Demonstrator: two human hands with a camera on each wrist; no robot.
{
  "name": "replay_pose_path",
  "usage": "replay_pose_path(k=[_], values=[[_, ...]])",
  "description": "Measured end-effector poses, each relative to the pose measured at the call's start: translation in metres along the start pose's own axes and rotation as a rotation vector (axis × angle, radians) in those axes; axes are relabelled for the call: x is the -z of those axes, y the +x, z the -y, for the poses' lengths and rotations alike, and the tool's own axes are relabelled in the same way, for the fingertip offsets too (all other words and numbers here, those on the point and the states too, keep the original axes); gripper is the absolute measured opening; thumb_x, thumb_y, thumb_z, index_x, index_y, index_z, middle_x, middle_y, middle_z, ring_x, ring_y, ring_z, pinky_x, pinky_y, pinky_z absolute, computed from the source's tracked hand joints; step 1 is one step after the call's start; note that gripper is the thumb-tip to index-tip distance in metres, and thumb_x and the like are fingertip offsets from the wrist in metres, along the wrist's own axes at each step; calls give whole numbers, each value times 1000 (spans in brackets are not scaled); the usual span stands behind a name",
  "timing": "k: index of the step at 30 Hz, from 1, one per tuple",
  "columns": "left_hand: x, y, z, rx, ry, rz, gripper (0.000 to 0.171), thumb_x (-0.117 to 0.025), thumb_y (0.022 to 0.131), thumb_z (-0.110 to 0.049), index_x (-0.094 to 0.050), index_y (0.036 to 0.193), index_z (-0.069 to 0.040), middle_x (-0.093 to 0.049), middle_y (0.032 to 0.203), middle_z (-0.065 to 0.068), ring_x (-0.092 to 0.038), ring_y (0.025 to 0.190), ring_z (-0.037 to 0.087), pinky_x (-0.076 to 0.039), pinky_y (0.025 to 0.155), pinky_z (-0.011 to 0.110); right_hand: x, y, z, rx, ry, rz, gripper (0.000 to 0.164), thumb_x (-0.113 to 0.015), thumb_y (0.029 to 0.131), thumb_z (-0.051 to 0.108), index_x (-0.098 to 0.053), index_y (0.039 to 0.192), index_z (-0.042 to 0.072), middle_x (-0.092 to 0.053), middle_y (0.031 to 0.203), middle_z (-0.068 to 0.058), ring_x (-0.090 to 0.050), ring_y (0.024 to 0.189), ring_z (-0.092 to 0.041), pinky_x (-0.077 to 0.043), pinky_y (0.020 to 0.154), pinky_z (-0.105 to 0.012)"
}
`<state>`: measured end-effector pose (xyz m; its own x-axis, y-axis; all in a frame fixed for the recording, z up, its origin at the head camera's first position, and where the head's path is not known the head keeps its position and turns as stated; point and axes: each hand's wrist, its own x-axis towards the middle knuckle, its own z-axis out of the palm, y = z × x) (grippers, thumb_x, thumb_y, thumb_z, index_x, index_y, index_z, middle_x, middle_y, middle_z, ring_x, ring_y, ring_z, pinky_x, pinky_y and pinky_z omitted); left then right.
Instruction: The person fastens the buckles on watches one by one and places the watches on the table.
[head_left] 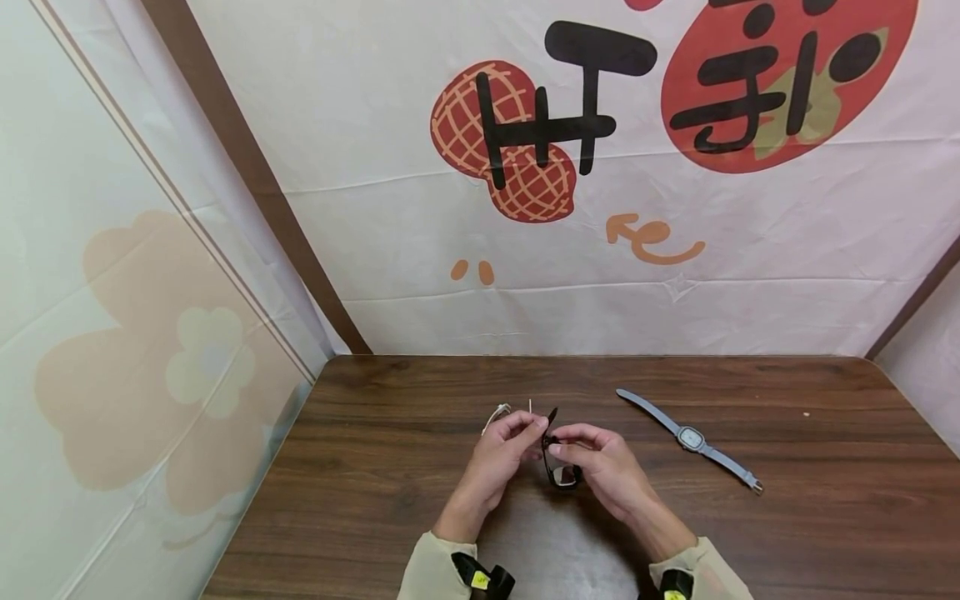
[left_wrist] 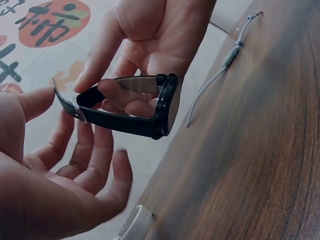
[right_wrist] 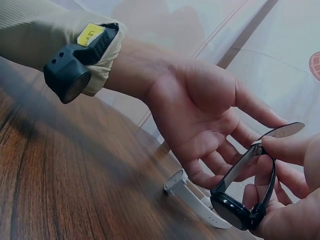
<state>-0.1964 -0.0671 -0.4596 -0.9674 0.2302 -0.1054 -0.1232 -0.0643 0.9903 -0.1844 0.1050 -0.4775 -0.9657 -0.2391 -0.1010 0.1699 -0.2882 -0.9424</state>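
A black wristwatch (head_left: 563, 477) with its strap fastened into a loop hangs between my two hands, above the table. My right hand (head_left: 611, 468) grips the strap near the metal buckle (left_wrist: 79, 111), with fingers reaching inside the loop in the left wrist view. At the free strap end (right_wrist: 286, 131), my left hand (head_left: 501, 460) pinches the tip, its other fingers bent beneath the strap. The dark watch case (right_wrist: 231, 210) tilts downward on the side away from the buckle. Part of the strap is hidden behind the right fingers.
Behind the left hand lies a white watch (right_wrist: 195, 202) on the brown wooden table (head_left: 360, 467). A blue-grey watch (head_left: 691, 438) is stretched flat to the right. A printed curtain (head_left: 375, 242) hangs at the table's back edge.
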Motion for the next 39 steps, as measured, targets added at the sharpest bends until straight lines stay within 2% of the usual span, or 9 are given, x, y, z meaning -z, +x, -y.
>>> replay_pose_path(k=[4, 8, 17, 23, 32, 39], values=[[0, 0, 0, 70, -49, 22, 19, -65, 96, -22, -66, 96, -4, -64, 83, -5, -60, 75, 9, -52, 75, 33, 0, 0, -1, 7, -7, 30, 17, -70, 86, -3, -71, 100, 7, -72, 91, 1, -65, 89, -11, -52, 80, -24], [2, 0, 1, 120, -90, 77, 12, -64, 95, -22, -64, 90, -11, -66, 78, -7, -61, 70, 8, -49, 68, 28, 0, -1, -2, 13, -12, 48, 17, -70, 85, -3, -72, 98, 8, -72, 95, 1, -66, 94, -11, -53, 81, -23], [8, 0, 1, 175, -132, 176, 10, -57, 95, -20, -64, 91, -13, -68, 79, -6, -63, 68, 7, -48, 67, 27, -2, 0, -6, 28, -28, 78, 16, -70, 85, -2, -72, 98, 8, -72, 96, 2, -65, 93, -11, -53, 79, -22], [14, -1, 0, 232, -140, 225, 12, -57, 95, -23, -65, 92, -15, -68, 80, -7, -66, 72, 8, -53, 70, 29, -2, -1, -8, 58, -30, 105, 17, -70, 86, -2, -72, 97, 10, -72, 94, 3, -66, 92, -10, -53, 79, -22], [18, 0, 2, 227, -197, 275, 15, -53, 94, -15, -68, 90, -13, -72, 77, -3, -71, 76, 14, -55, 75, 34, 0, -1, -10, 93, -18, 141, 17, -69, 86, -3, -72, 97, 10, -71, 94, 2, -66, 90, -9, -54, 78, -21], [17, 0, 2, 218, -236, 287, 18, -51, 90, -11, -68, 86, -12, -73, 77, 0, -71, 76, 16, -58, 76, 34, 1, -1, -10, 105, -17, 141, 24, -66, 86, -7, -71, 95, 14, -71, 92, 4, -66, 89, -8, -54, 79, -21]])
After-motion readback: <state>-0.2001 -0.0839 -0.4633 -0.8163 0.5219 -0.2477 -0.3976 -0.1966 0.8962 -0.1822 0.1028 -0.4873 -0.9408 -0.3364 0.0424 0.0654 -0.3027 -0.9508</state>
